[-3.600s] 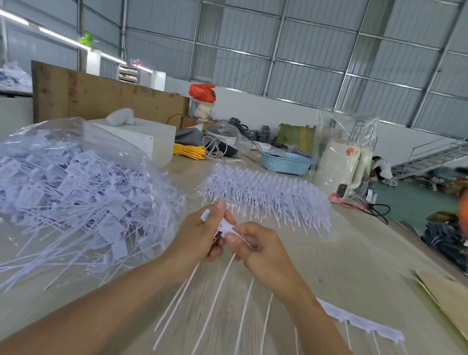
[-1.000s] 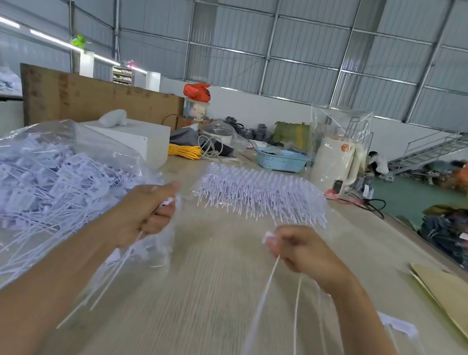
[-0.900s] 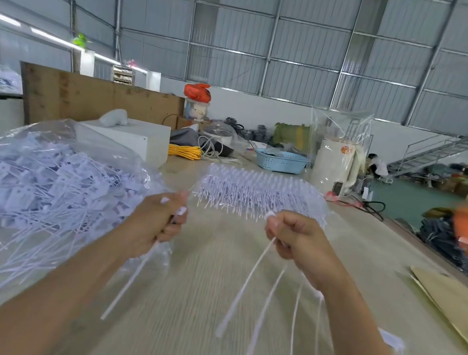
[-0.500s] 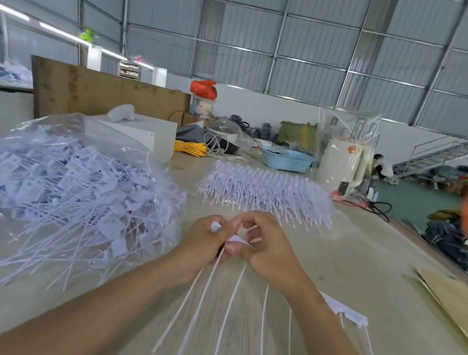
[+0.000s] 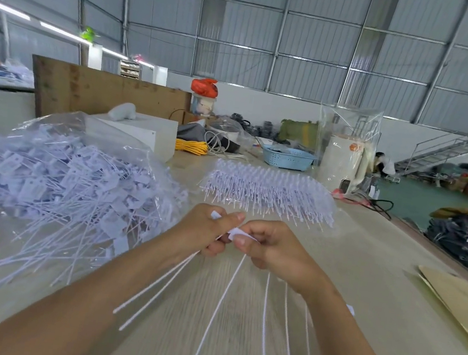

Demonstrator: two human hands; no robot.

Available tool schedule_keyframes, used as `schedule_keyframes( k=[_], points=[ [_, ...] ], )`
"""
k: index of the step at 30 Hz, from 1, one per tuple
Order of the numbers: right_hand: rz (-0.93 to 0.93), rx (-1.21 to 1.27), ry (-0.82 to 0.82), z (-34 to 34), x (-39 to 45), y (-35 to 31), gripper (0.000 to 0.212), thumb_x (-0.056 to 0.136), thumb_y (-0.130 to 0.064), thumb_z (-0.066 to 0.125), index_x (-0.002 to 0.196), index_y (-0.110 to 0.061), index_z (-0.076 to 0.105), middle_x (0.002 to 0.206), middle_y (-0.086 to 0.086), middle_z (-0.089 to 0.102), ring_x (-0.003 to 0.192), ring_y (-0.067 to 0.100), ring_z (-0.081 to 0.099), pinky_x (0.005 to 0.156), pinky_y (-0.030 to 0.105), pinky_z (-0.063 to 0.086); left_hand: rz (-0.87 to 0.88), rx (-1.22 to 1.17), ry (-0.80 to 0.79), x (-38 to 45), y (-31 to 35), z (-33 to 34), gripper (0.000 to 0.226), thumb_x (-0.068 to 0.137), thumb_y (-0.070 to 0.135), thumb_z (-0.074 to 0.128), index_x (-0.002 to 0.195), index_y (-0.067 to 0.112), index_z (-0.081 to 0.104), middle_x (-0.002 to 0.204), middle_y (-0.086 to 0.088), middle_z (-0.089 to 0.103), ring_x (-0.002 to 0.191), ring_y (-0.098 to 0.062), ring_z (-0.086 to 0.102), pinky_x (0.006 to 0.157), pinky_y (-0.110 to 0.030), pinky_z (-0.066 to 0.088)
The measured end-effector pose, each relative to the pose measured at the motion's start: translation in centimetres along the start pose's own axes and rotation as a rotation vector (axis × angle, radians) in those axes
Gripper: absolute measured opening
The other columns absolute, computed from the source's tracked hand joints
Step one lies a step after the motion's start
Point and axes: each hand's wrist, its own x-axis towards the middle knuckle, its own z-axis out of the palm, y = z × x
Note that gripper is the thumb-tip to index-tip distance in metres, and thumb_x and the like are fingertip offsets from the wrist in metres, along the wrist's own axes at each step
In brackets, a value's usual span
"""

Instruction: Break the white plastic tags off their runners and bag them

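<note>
White, thin plastic tags (image 5: 237, 232) at frame centre looked light and springy; left hand (image 5: 204, 230) and right hand (image 5: 268, 247) pinched their flat heads.

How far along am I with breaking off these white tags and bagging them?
Done: the clear bag on your left is already heaped with loose tags. In hand: your left hand and right hand pinch the strip of tags between them, tails hanging toward you. Left: the big stack of unbroken tag strips further back on the table, so plenty remains.
</note>
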Motion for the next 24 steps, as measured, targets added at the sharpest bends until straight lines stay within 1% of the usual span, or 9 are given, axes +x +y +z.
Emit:
schedule_keyframes(
  k=[2,4,8,11,13,15,17,20,24],
  points=[
    [0.002,-0.165,-0.028,-1.2,-0.2,0.3,0.034,0.086,-0.005,0.063,0.056,-0.018,0.055,0.052,-0.007,0.03,0.049,0.007,0.025,0.049,0.02,0.023,-0.07,0.021,-0.069,-0.1,0.6,-1.1,0.039,0.093,0.028,0.059,0.06,0.017,0.04,0.041,0.009,0.038,0.029,-0.004,0.026,0.033,-0.007,0.018],
    [0.047,-0.372,0.015,-3.0,-0.6,1.0,0.05,0.084,-0.004,0.065,0.048,-0.021,0.035,0.052,-0.009,0.026,0.049,0.005,0.026,0.052,0.023,0.022,-0.082,0.004,-0.054,-0.2,1.3,-3.8,0.04,0.091,0.031,0.059,0.058,0.02,0.041,0.043,0.008,0.035,0.03,-0.004,0.022,0.031,-0.007,0.017],
    [0.102,-0.334,0.161,-4.9,-1.1,2.4,0.041,0.087,-0.007,0.063,0.053,-0.012,0.041,0.054,-0.005,0.031,0.049,0.006,0.029,0.053,0.023,0.025,0.118,0.011,0.059,-1.2,2.7,-10.0,0.039,0.09,0.034,0.054,0.053,0.024,0.052,0.051,0.005,0.045,0.033,-0.006,0.028,0.034,-0.011,0.024],
    [0.067,-0.364,0.126,-3.3,-0.3,2.3,0.032,0.086,-0.009,0.065,0.057,-0.008,0.05,0.051,-0.009,0.035,0.048,0.002,0.032,0.053,0.02,0.027,0.175,-0.056,0.371,-0.5,2.3,-12.7,0.034,0.096,0.024,0.052,0.062,0.02,0.05,0.057,0.005,0.052,0.04,-0.008,0.039,0.038,-0.012,0.032],
    [0.06,-0.387,0.093,-2.5,0.0,2.2,0.03,0.086,-0.012,0.065,0.06,-0.007,0.053,0.05,-0.009,0.036,0.047,0.002,0.033,0.053,0.018,0.027,0.163,-0.036,0.641,0.3,1.5,-14.0,0.025,0.096,0.021,0.054,0.071,0.016,0.052,0.068,-0.002,0.055,0.054,-0.015,0.049,0.051,-0.019,0.043],
    [0.068,-0.395,0.087,-2.2,0.1,2.3,0.031,0.086,-0.013,0.065,0.058,-0.008,0.052,0.048,-0.01,0.038,0.047,0.002,0.034,0.052,0.016,0.027,0.152,0.203,0.818,0.7,0.5,-14.9,0.011,0.095,0.01,0.052,0.087,0.01,0.059,0.086,-0.01,0.056,0.077,-0.026,0.055,0.07,-0.03,0.042],
    [0.063,-0.384,0.094,-2.1,0.1,2.2,0.036,0.086,-0.011,0.065,0.054,-0.015,0.05,0.045,-0.012,0.039,0.045,0.001,0.035,0.05,0.014,0.027,0.115,0.545,0.895,1.1,-0.4,-15.4,0.017,0.092,-0.002,0.048,0.102,0.0,0.061,0.105,-0.02,0.055,0.095,-0.036,0.056,0.077,-0.035,0.04],
    [0.053,-0.378,0.119,-1.8,0.2,2.2,0.038,0.086,-0.011,0.065,0.053,-0.019,0.048,0.044,-0.012,0.038,0.045,0.002,0.035,0.05,0.014,0.027,0.086,0.913,0.898,1.7,-1.3,-15.0,0.03,0.082,-0.012,0.051,0.111,-0.006,0.056,0.114,-0.032,0.045,0.094,-0.048,0.051,0.081,-0.048,0.042],
    [0.044,-0.356,0.148,-1.8,0.3,2.4,0.032,0.086,-0.012,0.066,0.056,-0.014,0.052,0.051,-0.009,0.037,0.047,0.002,0.034,0.051,0.016,0.028,-0.037,1.118,0.864,2.4,-3.3,-14.3,0.054,0.085,0.028,0.069,0.125,-0.002,0.048,0.126,-0.03,0.041,0.114,-0.047,0.041,0.088,-0.058,0.037]
  ],
)
